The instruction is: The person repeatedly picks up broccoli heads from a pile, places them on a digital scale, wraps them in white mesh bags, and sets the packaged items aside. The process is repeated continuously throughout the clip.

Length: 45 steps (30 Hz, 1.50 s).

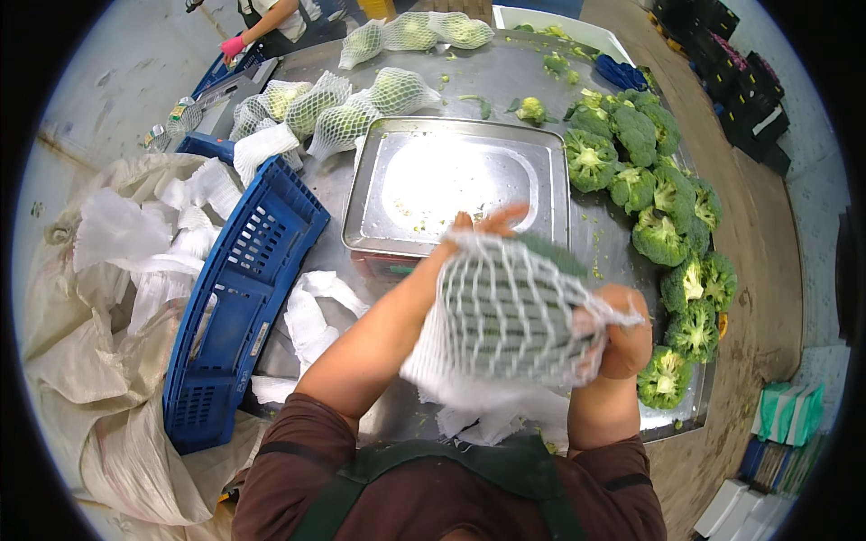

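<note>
A white foam net sleeve point(507, 304) is stretched around a green broccoli head point(551, 257), whose dark edge shows beyond the net's rim. My right hand point(619, 338) grips the bunched end of the net on the right, with some fingers behind the mesh. At the net's upper rim is my left hand point(492, 222), blurred, its fingers spread past the edge. The net hides part of that hand, so its grip on net or broccoli is unclear. Just beyond lies a metal tray point(440, 169) with small green crumbs, on a red base point(382, 265).
Bare broccoli heads point(659, 233) line the right edge of the steel table point(487, 81). Netted heads point(331, 111) lie at the back left. A blue plastic crate point(237, 304) leans at left beside a sack point(128, 406) with white foam nets point(176, 230). Another person point(270, 20) stands far left.
</note>
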Each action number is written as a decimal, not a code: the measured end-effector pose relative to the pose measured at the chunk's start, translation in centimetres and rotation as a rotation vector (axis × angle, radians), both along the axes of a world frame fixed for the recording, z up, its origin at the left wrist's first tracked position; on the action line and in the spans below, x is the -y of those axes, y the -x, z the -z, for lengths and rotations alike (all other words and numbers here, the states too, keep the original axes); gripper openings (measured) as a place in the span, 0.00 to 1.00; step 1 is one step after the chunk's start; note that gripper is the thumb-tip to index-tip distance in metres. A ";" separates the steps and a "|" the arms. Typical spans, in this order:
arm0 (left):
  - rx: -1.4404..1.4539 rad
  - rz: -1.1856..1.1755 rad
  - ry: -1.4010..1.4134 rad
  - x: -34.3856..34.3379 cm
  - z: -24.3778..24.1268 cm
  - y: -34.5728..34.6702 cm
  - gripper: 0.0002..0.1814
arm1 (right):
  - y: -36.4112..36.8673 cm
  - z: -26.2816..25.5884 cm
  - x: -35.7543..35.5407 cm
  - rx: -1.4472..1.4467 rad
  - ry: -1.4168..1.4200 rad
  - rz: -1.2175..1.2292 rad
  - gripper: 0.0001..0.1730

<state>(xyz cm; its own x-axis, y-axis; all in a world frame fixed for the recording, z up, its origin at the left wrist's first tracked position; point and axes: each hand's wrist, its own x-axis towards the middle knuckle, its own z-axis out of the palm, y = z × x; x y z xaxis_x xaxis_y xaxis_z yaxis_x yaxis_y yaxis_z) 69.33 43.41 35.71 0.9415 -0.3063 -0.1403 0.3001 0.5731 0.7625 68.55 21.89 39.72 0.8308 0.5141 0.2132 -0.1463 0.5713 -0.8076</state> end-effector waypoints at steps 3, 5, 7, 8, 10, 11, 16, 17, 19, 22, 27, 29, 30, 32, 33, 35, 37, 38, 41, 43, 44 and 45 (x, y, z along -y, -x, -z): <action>0.097 0.320 0.055 -0.5 1.5 3.5 0.47 | 0.9 0.6 0.6 -0.141 -0.176 -0.257 0.22; 0.201 0.432 -0.080 -0.9 1.2 5.0 0.38 | 1.9 0.0 0.2 -0.041 -0.136 -0.148 0.21; 0.190 0.355 0.035 -0.3 3.5 6.9 0.36 | 3.0 -1.4 -0.7 -0.168 -0.154 -0.106 0.28; 0.219 0.292 0.101 -0.3 4.3 7.4 0.34 | 3.4 -1.6 -0.9 -0.291 -0.178 -0.104 0.37; 0.209 0.252 0.168 -0.1 5.0 7.9 0.33 | 2.5 -0.9 -2.5 -0.226 -0.386 -0.171 0.41; 0.198 0.247 0.184 0.1 5.0 7.8 0.33 | 2.0 -0.6 -3.2 -0.194 -0.492 -0.208 0.44; 0.126 0.212 0.221 0.2 4.6 8.1 0.32 | 1.1 -1.6 -3.6 -0.254 -0.217 -0.104 0.40; 0.113 0.189 0.217 0.0 4.3 8.3 0.31 | 0.5 -0.6 -3.4 -0.329 -0.103 -0.099 0.36; 0.066 0.155 0.217 -0.5 3.4 8.1 0.31 | 0.1 3.3 -3.0 -0.421 0.010 -0.062 0.26; 0.035 -0.110 0.266 -3.2 1.3 8.7 0.30 | 1.7 6.2 -2.2 -0.489 -0.240 -0.384 0.20; 0.100 -0.551 0.225 -6.1 2.0 7.0 0.29 | 1.8 4.9 -3.9 -0.286 -0.047 -0.159 0.43; 0.114 -0.592 0.188 -6.0 3.5 6.0 0.28 | 1.9 4.5 -5.0 -0.168 0.003 -0.181 0.44; 0.118 -0.596 0.180 -5.5 3.9 5.7 0.28 | 2.0 4.4 -5.7 -0.113 0.024 -0.195 0.45; 0.075 -0.514 0.243 -3.9 3.2 5.4 0.27 | 1.9 4.6 -6.8 -0.113 0.050 -0.129 0.37; -0.008 -0.432 0.320 -2.9 1.1 5.2 0.27 | 1.5 5.0 -7.0 -0.172 0.024 -0.105 0.33; -0.117 -0.334 0.536 -2.5 0.5 4.9 0.26 | 0.9 4.4 -7.6 -0.266 -0.053 -0.037 0.19; 0.019 -0.222 0.722 -3.3 2.9 4.6 0.28 | 0.2 5.7 -7.5 -0.269 0.101 -0.098 0.17; 0.107 -0.227 0.449 -4.2 4.3 4.3 0.28 | 0.0 6.5 -7.2 -0.271 0.180 -0.118 0.15; 0.096 -0.292 0.227 -5.9 4.4 2.4 0.28 | -0.7 7.6 -7.0 -0.170 0.344 -0.081 0.13; 0.037 -0.338 0.620 -6.2 0.6 0.8 0.27 | -2.2 7.7 -5.8 -0.036 0.525 0.017 0.11; 0.145 -0.284 0.673 -6.7 -0.7 0.0 0.27 | -3.2 7.3 -5.1 0.028 0.660 0.162 0.09; -0.004 -0.537 0.530 -7.6 -2.0 -1.5 0.26 | -4.2 6.2 -4.4 -0.024 0.627 0.237 0.09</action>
